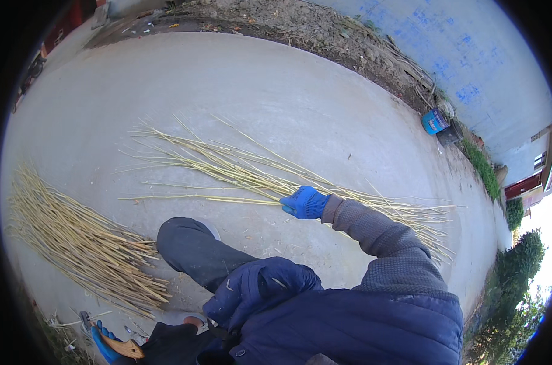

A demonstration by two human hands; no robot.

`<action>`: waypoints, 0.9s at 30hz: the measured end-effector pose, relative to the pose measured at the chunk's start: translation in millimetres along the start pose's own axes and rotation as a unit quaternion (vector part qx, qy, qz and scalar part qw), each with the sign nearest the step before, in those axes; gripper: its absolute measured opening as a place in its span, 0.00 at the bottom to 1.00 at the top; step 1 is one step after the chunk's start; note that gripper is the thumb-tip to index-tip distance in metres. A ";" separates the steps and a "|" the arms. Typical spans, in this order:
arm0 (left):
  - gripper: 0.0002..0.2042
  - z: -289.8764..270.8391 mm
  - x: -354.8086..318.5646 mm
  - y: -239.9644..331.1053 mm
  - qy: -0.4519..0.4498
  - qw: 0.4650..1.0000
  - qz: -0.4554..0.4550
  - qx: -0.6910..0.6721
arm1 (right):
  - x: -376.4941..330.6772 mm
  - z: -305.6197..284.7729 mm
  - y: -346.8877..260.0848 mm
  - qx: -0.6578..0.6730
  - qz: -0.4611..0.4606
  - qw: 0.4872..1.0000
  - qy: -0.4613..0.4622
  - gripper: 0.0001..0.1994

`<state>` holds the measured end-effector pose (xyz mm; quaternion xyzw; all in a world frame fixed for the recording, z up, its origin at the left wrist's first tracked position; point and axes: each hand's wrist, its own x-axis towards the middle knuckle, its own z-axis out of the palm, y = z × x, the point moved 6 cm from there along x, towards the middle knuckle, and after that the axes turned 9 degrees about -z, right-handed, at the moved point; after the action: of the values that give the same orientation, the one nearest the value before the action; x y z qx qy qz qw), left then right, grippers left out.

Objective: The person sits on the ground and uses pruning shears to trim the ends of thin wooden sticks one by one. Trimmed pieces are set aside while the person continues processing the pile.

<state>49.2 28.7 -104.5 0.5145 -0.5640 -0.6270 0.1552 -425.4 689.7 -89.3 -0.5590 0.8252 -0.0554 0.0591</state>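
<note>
Concrete pavement [227,79] carries a loose spread of thin stems [255,178] at its middle and a dense pile of stems [87,237] toward its lower-left edge. Blue-gloved right hand [305,203] is clenched around stems within the loose spread; gloved left hand [105,348] grips a wooden-handled tool [129,348].

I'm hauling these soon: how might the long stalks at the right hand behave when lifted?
The stalks probably flex toward their long, thin tips. They may splay apart, since they fan out beyond the right hand and no tie shows.
</note>
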 end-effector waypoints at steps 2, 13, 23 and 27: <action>0.33 33.2 -4.4 12.1 0.002 1.000 -0.021 -0.009 | -33.4 25.5 11.2 -0.009 0.024 1.000 0.004 0.10; 0.25 163.3 -60.0 45.5 -0.026 0.996 -0.083 -0.030 | -259.6 116.5 98.7 -0.178 0.424 0.815 -0.353 0.08; 0.18 238.3 -168.1 84.4 -0.136 0.988 -0.069 0.009 | 96.6 -75.8 -11.0 0.073 -0.015 0.941 0.330 0.11; 0.14 258.6 -208.1 98.3 -0.217 0.973 -0.076 -0.005 | 230.5 -138.4 -168.4 0.379 -0.170 0.890 0.186 0.15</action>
<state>-112.9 300.5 35.8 0.4071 -0.5401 -0.7364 -0.0167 -378.1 416.9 65.6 -0.6052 0.6297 -0.4762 0.1015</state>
